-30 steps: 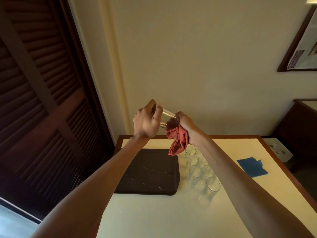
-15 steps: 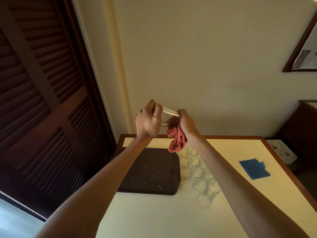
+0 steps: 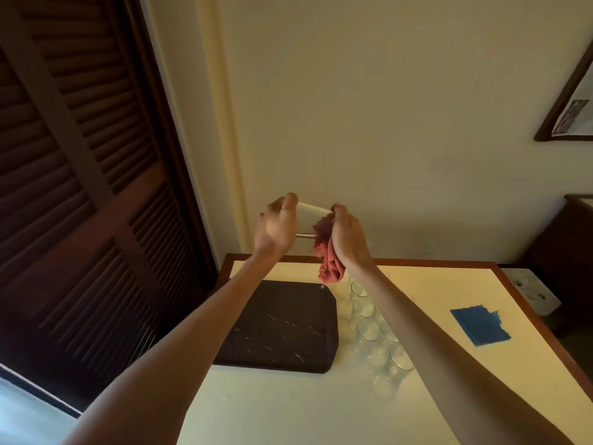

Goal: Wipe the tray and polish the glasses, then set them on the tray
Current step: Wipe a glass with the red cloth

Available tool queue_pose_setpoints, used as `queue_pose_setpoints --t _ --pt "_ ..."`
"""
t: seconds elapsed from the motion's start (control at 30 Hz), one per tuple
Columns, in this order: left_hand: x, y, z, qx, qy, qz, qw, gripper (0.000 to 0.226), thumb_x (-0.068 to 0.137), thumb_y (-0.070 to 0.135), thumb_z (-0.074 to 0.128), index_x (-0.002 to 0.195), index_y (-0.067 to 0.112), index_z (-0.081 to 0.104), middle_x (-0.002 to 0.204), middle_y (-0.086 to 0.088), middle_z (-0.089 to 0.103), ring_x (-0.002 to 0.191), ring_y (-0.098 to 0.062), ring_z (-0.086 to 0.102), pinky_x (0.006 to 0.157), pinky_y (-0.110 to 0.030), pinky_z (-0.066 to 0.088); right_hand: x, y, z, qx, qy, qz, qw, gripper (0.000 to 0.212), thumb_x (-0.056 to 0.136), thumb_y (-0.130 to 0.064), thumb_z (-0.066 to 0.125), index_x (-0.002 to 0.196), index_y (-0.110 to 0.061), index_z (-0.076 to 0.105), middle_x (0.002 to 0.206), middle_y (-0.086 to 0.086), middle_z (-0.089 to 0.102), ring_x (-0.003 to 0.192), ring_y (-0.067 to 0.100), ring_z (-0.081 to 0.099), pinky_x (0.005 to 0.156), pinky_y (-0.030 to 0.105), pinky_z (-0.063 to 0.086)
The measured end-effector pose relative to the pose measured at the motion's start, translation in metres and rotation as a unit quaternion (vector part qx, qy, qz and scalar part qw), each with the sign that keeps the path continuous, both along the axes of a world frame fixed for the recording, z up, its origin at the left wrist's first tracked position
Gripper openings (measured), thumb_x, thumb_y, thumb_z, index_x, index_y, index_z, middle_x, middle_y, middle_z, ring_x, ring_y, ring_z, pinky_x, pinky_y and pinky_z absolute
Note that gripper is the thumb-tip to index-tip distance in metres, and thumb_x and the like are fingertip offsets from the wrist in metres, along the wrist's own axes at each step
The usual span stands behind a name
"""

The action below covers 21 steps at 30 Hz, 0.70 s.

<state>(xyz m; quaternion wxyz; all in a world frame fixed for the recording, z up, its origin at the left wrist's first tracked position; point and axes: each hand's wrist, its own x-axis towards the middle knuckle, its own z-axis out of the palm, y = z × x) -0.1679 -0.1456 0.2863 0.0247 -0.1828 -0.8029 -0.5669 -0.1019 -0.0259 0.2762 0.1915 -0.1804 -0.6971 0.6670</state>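
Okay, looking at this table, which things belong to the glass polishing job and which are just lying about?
Part of the job:
- glass held up by the left hand
- red cloth in the right hand
- dark tray
- row of glasses beside the tray

Just lying about:
- blue cloth on the table
- framed picture
- louvred door

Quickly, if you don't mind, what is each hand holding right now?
Left hand: closed around the base end of a clear glass, held raised.
Right hand: closed on a red cloth, pushed into the glass's mouth.
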Motion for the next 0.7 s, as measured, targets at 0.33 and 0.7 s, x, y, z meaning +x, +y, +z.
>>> queue_pose_setpoints --t 0.33,0.7 --pt "0.002 -0.011 -0.004 -0.026 0.244 0.03 0.969 0.04 0.099 0.053 0.032 0.082 0.021 0.047 0.057 0.006 0.044 0.05 -0.012 0.042 0.05 -0.028 0.028 -0.004 0.005 0.005 -0.12 -0.065 0.072 0.988 0.055 0.103 -0.029 0.029 0.075 -0.002 0.068 0.071 0.018 0.067 0.061 0.03 0.062 0.074 0.039 0.054" --pt "0.008 -0.015 -0.006 -0.086 0.292 0.037 0.952 0.041 0.1 0.051 0.034 0.082 0.018 0.05 0.054 0.01 0.039 0.047 -0.007 0.04 0.049 -0.025 0.025 0.012 0.0 0.007 -0.173 -0.11 0.093 0.974 0.04 0.103 -0.023 0.03 0.084 -0.003 0.058 0.069 0.016 0.064 0.058 0.028 0.062 0.072 0.039 0.054"
